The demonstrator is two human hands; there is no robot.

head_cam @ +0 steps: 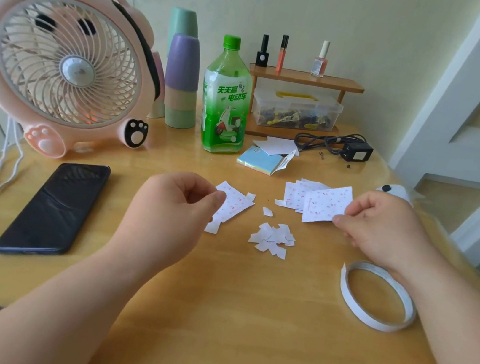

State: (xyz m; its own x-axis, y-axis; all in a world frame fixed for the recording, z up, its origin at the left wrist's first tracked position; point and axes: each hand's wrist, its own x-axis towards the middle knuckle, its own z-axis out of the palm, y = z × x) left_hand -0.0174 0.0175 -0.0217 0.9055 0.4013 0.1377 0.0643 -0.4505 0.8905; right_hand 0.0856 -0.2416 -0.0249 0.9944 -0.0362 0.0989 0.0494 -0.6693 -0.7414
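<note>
My left grip [173, 203] pinches a torn patterned slip [233, 209]; my right grip [381, 228] pinches a larger patterned sheet [325, 205]. Loose scraps [274, 238] lie between them on the surface [212, 318].

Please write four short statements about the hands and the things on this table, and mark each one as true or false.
1. The left hand pinches a patterned paper piece. True.
2. The right hand holds the tape roll. False: it pinches another patterned sheet; the roll lies on the table.
3. Paper scraps lie between the hands. True.
4. The phone stands against the fan. False: it lies flat, apart from the fan.
</note>
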